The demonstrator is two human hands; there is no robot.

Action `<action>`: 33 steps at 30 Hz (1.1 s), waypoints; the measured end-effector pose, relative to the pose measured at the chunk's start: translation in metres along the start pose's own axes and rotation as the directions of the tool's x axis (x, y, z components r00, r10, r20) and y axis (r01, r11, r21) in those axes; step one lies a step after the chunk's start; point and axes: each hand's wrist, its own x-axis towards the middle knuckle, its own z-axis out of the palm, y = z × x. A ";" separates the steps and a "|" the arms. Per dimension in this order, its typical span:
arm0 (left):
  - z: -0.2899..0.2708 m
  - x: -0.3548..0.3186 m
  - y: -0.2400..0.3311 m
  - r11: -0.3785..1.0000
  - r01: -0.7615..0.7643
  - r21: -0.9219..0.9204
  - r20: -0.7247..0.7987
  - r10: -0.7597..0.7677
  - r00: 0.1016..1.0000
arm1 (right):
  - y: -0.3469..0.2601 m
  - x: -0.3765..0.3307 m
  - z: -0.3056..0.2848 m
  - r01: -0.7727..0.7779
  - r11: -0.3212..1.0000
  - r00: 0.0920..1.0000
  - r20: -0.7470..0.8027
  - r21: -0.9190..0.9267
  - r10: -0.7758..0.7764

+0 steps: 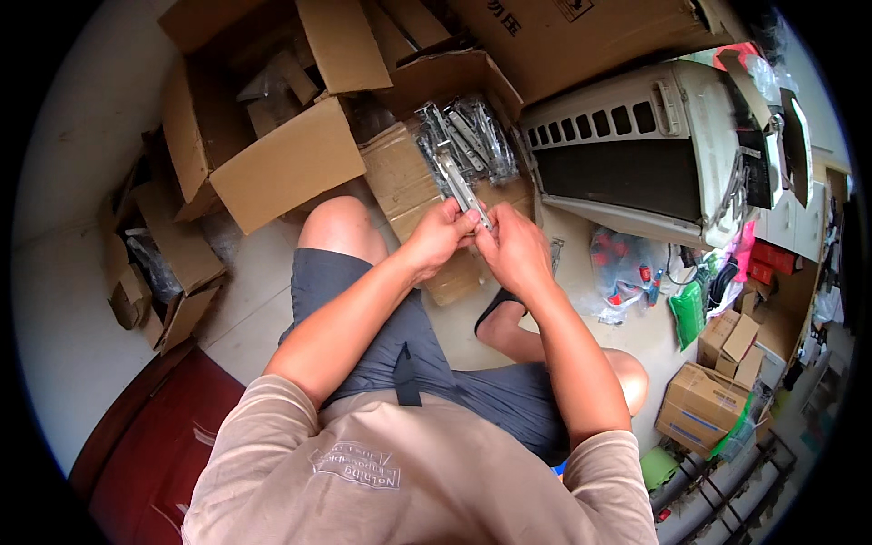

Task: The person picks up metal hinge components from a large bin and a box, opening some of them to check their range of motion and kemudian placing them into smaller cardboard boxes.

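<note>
Both hands meet above my knees on one long, flat metal rail (pixel 457 184) wrapped in clear plastic. My left hand (pixel 439 234) grips its lower end from the left; my right hand (pixel 514 243) pinches it from the right. The rail's upper end points away from me toward an open cardboard box (pixel 400 168) holding several similar bagged metal rails (pixel 472 134). I sit with legs bent, in grey shorts.
A large open cardboard box (pixel 272 154) stands at the left, smaller boxes (pixel 168 272) beyond it. A white appliance casing (pixel 636 145) lies at the right. Plastic bags with small tools (pixel 627 268) and more cartons (pixel 708 400) crowd the right floor. A dark red surface (pixel 154 436) is lower left.
</note>
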 end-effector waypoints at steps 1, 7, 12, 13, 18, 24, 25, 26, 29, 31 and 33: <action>0.005 -0.004 0.001 1.000 -0.008 0.021 0.052 0.007 0.999 | -0.004 -0.007 -0.010 0.002 0.999 1.000 0.003 -0.035 -0.002; 0.031 -0.028 0.024 0.983 0.001 0.184 0.156 -0.030 0.987 | -0.011 -0.039 -0.046 -0.034 0.999 0.999 -0.003 0.009 0.034; 0.022 -0.048 0.060 0.985 0.059 0.160 0.320 -0.108 0.941 | 0.000 -0.051 -0.073 -0.078 0.969 0.995 -0.037 0.236 0.090; 0.018 -0.051 0.063 0.985 0.057 0.165 0.347 -0.112 0.931 | 0.002 -0.051 -0.075 -0.069 0.970 0.996 -0.034 0.232 0.079; 0.007 -0.061 0.085 0.974 0.028 0.224 0.399 -0.118 0.909 | 0.007 -0.052 -0.085 -0.004 0.968 0.995 -0.100 0.250 0.030; -0.008 -0.068 0.094 0.951 0.033 0.307 0.409 -0.163 0.898 | 0.010 -0.054 -0.101 0.066 0.974 0.992 -0.121 0.218 -0.040; -0.007 -0.069 0.095 0.949 0.023 0.315 0.416 -0.159 0.895 | 0.012 -0.055 -0.102 0.063 0.971 0.992 -0.119 0.230 -0.036; -0.005 -0.069 0.095 0.946 0.012 0.323 0.423 -0.155 0.893 | 0.013 -0.056 -0.103 0.046 0.966 0.994 -0.107 0.253 -0.020; -0.002 -0.067 0.092 0.950 0.000 0.314 0.422 -0.139 0.896 | 0.016 -0.057 -0.105 -0.002 0.917 0.997 -0.065 0.399 0.030; 0.001 -0.066 0.089 0.956 -0.003 0.294 0.420 -0.126 0.899 | 0.022 -0.056 -0.101 -0.042 0.808 0.997 -0.024 0.587 0.070; 0.004 -0.065 0.086 0.963 -0.005 0.270 0.419 -0.112 0.901 | 0.021 -0.055 -0.101 -0.096 0.715 0.993 0.020 0.693 0.115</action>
